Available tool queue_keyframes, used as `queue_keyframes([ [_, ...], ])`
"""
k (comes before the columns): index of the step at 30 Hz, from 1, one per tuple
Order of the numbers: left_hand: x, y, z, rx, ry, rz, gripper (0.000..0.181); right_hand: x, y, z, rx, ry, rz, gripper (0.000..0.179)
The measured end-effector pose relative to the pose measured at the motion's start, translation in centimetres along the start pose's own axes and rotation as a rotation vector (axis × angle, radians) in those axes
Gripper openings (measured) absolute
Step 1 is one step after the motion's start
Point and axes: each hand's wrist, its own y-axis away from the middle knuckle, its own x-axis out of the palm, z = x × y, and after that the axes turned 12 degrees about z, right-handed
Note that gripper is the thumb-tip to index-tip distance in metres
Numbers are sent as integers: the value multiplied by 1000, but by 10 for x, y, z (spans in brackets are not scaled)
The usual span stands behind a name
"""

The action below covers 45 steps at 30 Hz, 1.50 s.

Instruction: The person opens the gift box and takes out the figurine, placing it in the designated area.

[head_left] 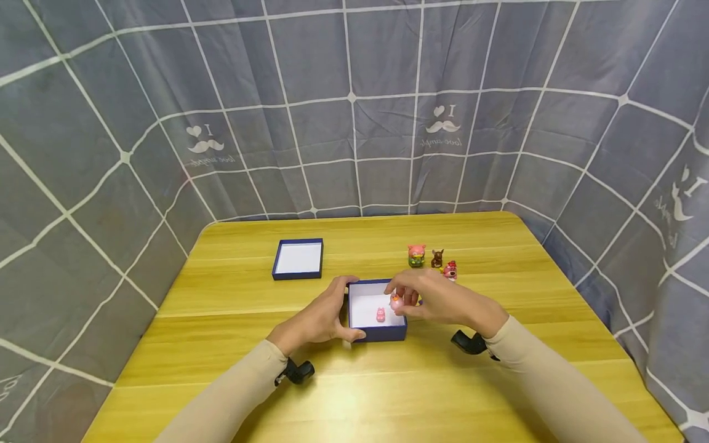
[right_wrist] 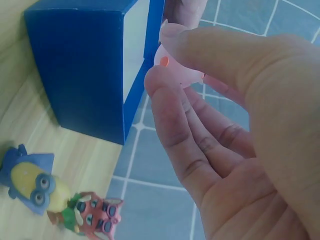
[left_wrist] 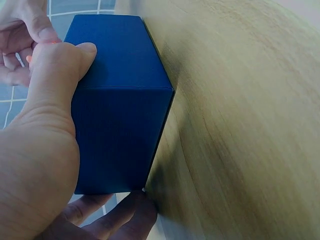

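My left hand (head_left: pixel 318 315) grips the left side of an open blue box (head_left: pixel 383 334) with a white inside. Its thumb lies at the front wall and its fingers at the far-left corner. In the left wrist view the thumb (left_wrist: pixel 60 62) presses the box's edge, with fingers at the opposite wall. My right hand (head_left: pixel 443 299) pinches a round pink figurine (head_left: pixel 396 302) between thumb and fingertips over the box's right part. The right wrist view shows the pinched figurine (right_wrist: pixel 172 70) partly covered by the thumb. A smaller pink figurine (head_left: pixel 380 314) stands on the box floor.
A shallow blue lid (head_left: pixel 296 276), white inside, lies behind the box to the left. Toward the back right stand a pink-and-green figurine (head_left: pixel 416 255), a brown one (head_left: pixel 437 258) and a red-pink one (head_left: pixel 450 270). Near the box is a blue-and-yellow figurine (right_wrist: pixel 29 177).
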Motion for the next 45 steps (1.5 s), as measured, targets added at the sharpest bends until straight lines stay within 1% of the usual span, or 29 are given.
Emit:
queue_keyframes([
  [6,-1,-2,0,-17,-6,4,117,0,10,-2,10,7,-20,28],
  [11,-4,-4,-1,-17,-9,11,117,2,19,-7,32,3,-31,26],
  [18,-10,-6,-2,-8,-13,7,118,4,29,-13,76,23,-43,30],
  [22,-11,-6,-2,-10,-19,16,118,6,35,-17,85,26,-50,32],
  [26,-11,-6,-2,-11,-18,12,118,8,41,-22,97,29,-56,30],
  [31,-9,-4,-1,-11,-13,13,118,16,49,-26,111,1,-44,26],
  [34,-7,-3,-1,-20,-4,23,118,22,55,-28,131,-18,-39,27],
  [38,-5,-2,-2,-18,2,26,118,30,60,-31,138,-27,-47,27],
  [41,-4,-2,-2,-15,-3,16,118,35,61,-32,146,-32,-42,25],
  [45,-3,-2,0,-17,-2,16,118,40,61,-33,177,-42,-12,24],
])
